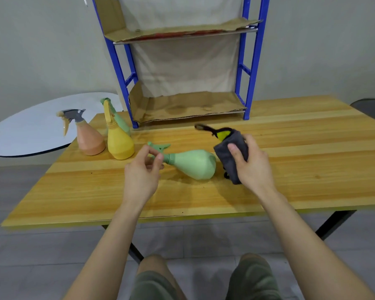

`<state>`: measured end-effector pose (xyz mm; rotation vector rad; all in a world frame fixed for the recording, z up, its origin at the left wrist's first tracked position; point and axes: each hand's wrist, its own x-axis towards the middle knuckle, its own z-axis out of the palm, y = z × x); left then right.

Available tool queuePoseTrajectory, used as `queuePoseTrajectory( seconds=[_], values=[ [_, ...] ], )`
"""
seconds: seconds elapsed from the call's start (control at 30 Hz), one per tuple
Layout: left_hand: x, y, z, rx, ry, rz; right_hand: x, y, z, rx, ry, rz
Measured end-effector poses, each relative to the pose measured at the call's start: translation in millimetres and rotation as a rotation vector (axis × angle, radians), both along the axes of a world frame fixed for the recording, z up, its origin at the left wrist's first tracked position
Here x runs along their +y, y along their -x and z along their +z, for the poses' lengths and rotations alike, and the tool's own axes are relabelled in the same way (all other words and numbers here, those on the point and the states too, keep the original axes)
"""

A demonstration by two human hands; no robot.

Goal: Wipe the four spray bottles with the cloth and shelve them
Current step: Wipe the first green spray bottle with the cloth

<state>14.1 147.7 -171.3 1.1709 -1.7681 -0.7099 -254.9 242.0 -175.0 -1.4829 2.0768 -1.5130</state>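
Clutching the grey cloth (224, 167), my right grip (251, 163) has its thumb and fingers curled round the bunched fabric, just above the worktop (312, 148). Something black and yellow-green (222, 133) pokes out of the cloth's top (I cannot tell what it is). Just left of that grip the green spray bottle (195, 164) lies on its side, with its fat base almost against the cloth and its trigger pointing away to the left. My left grip (143, 169) sits at that bottle's neck with fingers loosely curled; whether they actually pinch the neck I cannot tell. Further left and beyond that grip, the yellow spray bottle (119, 144) and the salmon-pink spray bottle (90, 141) stand upright side by side, the pink one on the outside. A second green spray bottle (120, 122) shows partly behind the yellow one. Beyond both grips, at the back of the worktop, stands the blue shelf rack (252, 61), its shelves lined with cardboard (186, 105).
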Motion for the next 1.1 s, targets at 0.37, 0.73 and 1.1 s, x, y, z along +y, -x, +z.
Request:
queuePoseTrajectory(
  seconds=[0.37, 0.73, 1.1],
  values=[
    [-7.6, -18.0, -17.6, -0.081, 0.172, -0.094, -36.5, -33.5, -28.9, 0.281, -0.011, 0.304],
    [-12.1, -19.0, -18.1, -0.204, 0.598, -0.110, -72.8, -46.9, 28.9, 0.289, 0.000, 0.404],
    [-7.6, -26.9, -15.1, -0.018, -0.010, 0.086, -72.1, -21.7, -6.5, 0.180, -0.334, 0.200]
  ],
)
